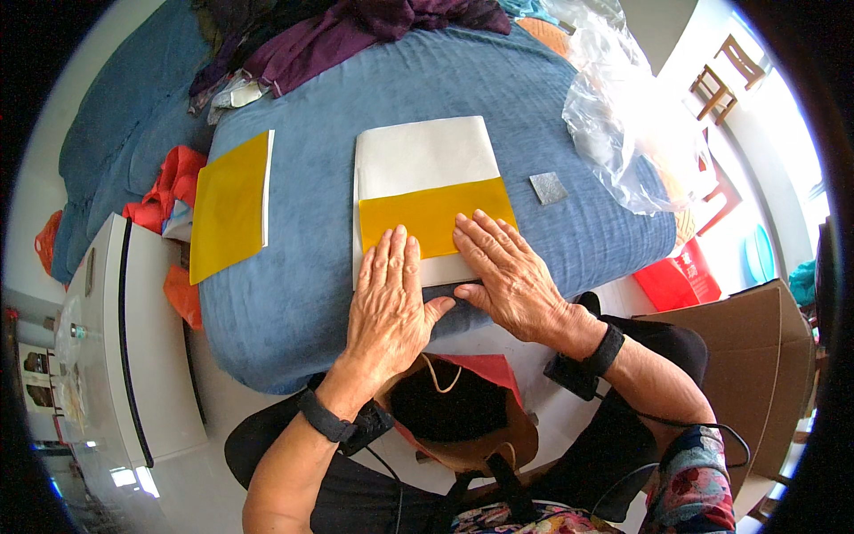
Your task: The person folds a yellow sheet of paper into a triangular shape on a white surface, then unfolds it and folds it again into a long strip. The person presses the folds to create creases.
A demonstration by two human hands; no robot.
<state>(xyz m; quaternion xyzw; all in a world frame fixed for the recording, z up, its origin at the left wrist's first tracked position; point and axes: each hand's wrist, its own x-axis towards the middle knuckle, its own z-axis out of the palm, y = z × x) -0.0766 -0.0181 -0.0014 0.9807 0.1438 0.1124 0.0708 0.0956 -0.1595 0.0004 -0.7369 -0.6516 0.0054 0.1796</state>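
A yellow sheet (427,207) lies across a stack of white paper (427,153) on a blue fabric-covered surface (300,193). My left hand (390,300) rests palm down, its fingertips on the lower left of the yellow sheet. Palm down too, my right hand (510,280) has its fingers on the sheet's lower right part. The fingers of both hands are fairly straight, and neither hand grips anything. To the left lies a yellow sheet or cover (230,207) with white paper under it. A small grey square (548,188) sits to the right.
Purple clothing (333,47) is heaped at the far edge. A clear plastic bag (620,133) lies at the right. An open paper bag (520,394) stands between the knees, a cardboard box (727,360) at the right and a white cabinet (153,347) at the left.
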